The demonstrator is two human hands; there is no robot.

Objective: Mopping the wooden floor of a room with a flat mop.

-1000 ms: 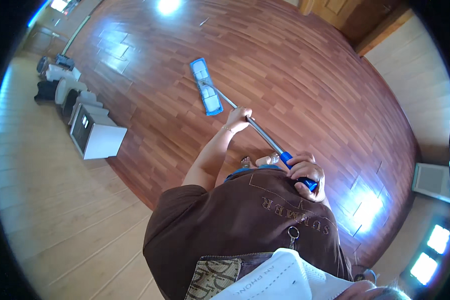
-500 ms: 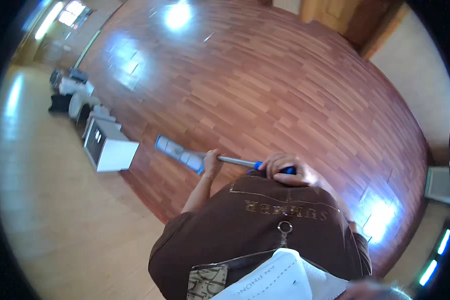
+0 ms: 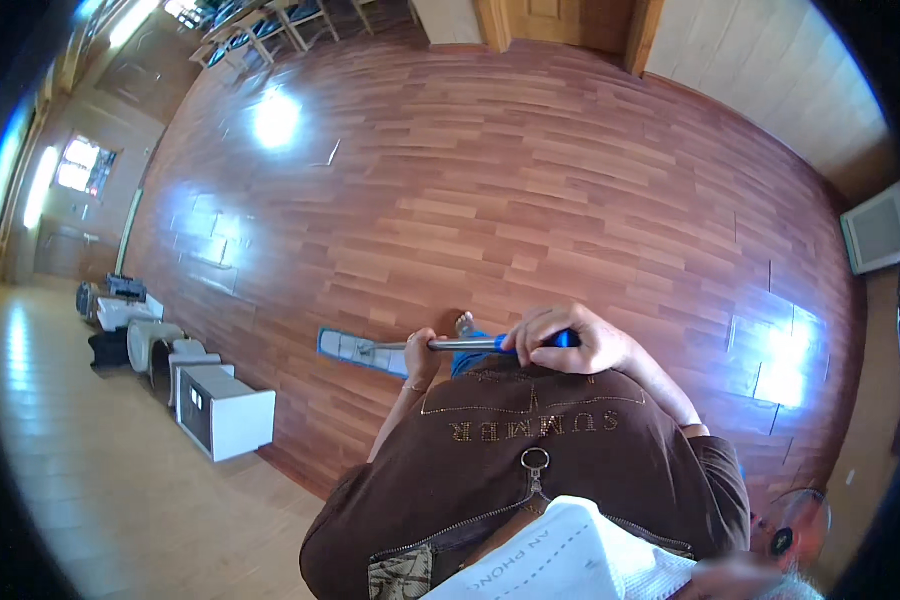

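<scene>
I hold a flat mop with a metal pole [image 3: 460, 345] and a blue grip. My left hand [image 3: 423, 358] is closed around the pole lower down. Higher up, my right hand [image 3: 568, 341] wraps the blue grip end. The pole lies nearly level across my chest, pointing left. Its flat blue-edged mop head [image 3: 350, 349] rests on the reddish wooden floor [image 3: 530, 180] just left of my hands. My brown shirt [image 3: 530, 460] fills the lower middle and hides my feet.
A white box-shaped cabinet [image 3: 228, 410] and several white and dark items [image 3: 130, 335] line the left edge of the wood floor, beside pale tiled flooring [image 3: 80, 470]. A white unit [image 3: 875, 238] stands at the right wall. Chairs [image 3: 270, 15] stand far back.
The mop head swung from ahead of me to my left and came closer. The pole dropped from a steep diagonal to nearly level. Both hands kept their hold.
</scene>
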